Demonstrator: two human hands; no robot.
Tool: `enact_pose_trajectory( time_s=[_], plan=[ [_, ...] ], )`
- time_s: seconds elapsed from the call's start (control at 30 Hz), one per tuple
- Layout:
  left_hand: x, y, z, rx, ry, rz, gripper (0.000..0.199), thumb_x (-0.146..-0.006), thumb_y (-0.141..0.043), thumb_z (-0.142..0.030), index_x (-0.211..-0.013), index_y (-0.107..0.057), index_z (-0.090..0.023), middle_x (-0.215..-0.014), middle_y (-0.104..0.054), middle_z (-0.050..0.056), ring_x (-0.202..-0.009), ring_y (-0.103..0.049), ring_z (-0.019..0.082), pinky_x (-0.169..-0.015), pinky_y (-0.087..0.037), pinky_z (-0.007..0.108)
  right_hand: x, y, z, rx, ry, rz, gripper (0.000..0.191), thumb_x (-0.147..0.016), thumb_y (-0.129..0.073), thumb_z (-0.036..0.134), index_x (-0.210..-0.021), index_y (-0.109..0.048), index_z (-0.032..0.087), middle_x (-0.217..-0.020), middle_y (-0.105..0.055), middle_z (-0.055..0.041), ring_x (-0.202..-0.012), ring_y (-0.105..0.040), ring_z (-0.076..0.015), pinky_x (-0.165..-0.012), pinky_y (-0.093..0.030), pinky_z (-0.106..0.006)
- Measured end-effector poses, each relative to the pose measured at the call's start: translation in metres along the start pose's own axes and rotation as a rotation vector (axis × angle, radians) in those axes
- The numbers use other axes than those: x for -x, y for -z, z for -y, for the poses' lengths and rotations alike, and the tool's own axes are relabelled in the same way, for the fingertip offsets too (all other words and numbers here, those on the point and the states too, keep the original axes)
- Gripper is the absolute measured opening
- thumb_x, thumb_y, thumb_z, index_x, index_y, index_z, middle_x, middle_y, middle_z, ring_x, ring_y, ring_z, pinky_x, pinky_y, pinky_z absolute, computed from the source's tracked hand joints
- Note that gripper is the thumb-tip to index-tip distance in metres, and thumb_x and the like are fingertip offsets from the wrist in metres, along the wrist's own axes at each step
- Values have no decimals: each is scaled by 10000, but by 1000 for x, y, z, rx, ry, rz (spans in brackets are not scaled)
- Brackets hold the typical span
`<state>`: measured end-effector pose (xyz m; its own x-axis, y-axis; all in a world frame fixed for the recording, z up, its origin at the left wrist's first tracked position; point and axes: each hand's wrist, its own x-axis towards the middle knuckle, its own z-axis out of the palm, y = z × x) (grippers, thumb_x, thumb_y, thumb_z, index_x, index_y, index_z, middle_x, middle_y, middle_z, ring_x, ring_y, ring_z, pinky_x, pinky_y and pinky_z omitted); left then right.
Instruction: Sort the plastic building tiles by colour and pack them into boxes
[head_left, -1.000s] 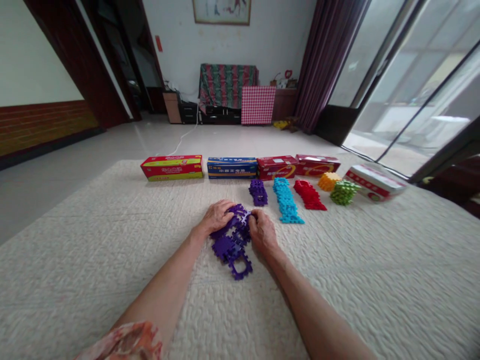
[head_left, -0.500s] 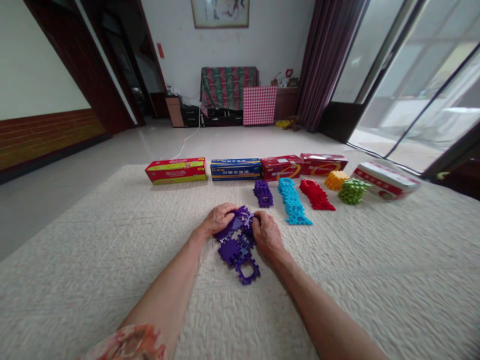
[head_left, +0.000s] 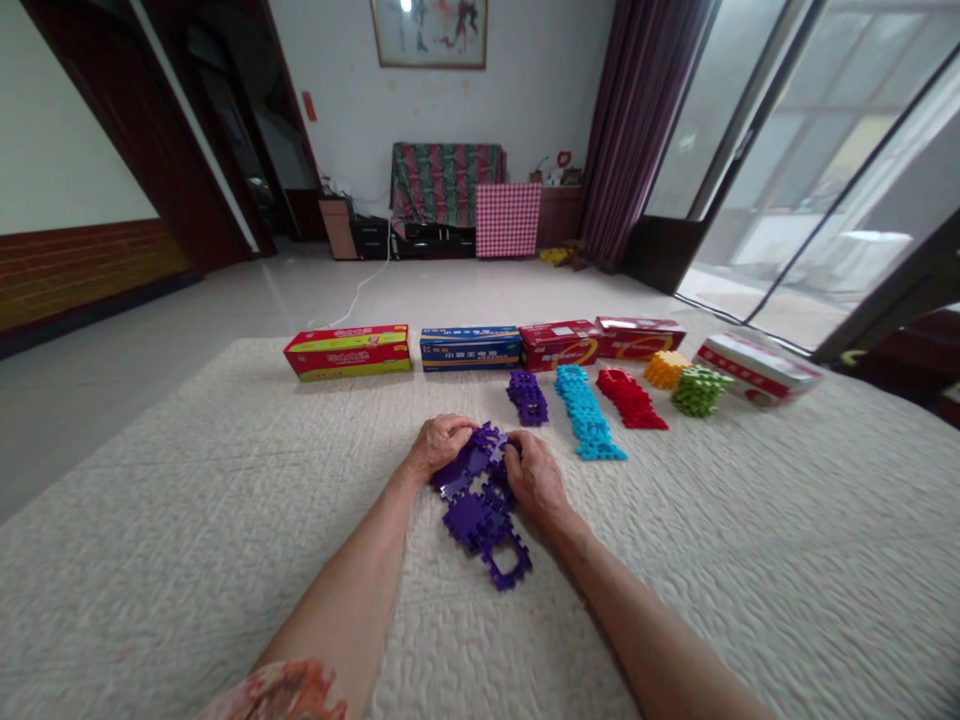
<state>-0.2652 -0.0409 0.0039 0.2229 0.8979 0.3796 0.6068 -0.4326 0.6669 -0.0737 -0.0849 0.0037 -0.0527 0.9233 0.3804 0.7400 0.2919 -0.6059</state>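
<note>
Pale quilted cover (head_left: 300,520) under everything. Your left hand (head_left: 442,445) and right hand (head_left: 536,472) pinch purple pieces (head_left: 471,512), blue stack (head_left: 589,415) beyond.

Single cam, head-worn; looks fwd & down from above & behind L hand (head_left: 440,445) & R hand (head_left: 536,473), which sit approx. mid-frame at mod. range; forearms (head_left: 337,590) run in from btm edge, nearest the cam; wide view takes in quilted surface (head_left: 187,520) around hands, far wall (head_left: 540,100) beyond them, glass doors (head_left: 810,200) off to their R.
</note>
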Motion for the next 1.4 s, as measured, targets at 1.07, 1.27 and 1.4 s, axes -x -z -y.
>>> enact_pose_trajectory(
  time_s=[1.07, 1.27, 1.4],
  plan=[
    [0, -3, 3, -8, -32, 40, 308, -857, -487, -173, -1084, -690, -222, -1167, -701, 42, -1151, -608, 182, -1057, -446, 369, -7, -9, 7, -310, -7, 26, 285, -891, -403, 220, -1100, -594, 187, -1048, -695, -88, -976, -624, -221, -897, -456, -355],
    [6, -5, -1, -23, -68, 70, 345, -837, -497, -158, -1130, -676, -194, -1189, -691, 65, -1152, -605, 197, -1064, -439, 388, -3, -18, 15, -270, 18, 46, 281, -871, -414, 196, -1081, -596, 156, -1044, -683, -102, -973, -613, -209, -896, -450, -342],
    [9, -3, -7, 1, 70, 10, 330, -809, -495, -136, -1058, -700, -208, -1091, -730, 36, -1049, -658, 177, -994, -496, 354, -5, -12, 14, -254, 22, -17, 269, -875, -428, 211, -1061, -619, 176, -976, -685, -74, -904, -619, -193, -845, -467, -317]
  ],
)
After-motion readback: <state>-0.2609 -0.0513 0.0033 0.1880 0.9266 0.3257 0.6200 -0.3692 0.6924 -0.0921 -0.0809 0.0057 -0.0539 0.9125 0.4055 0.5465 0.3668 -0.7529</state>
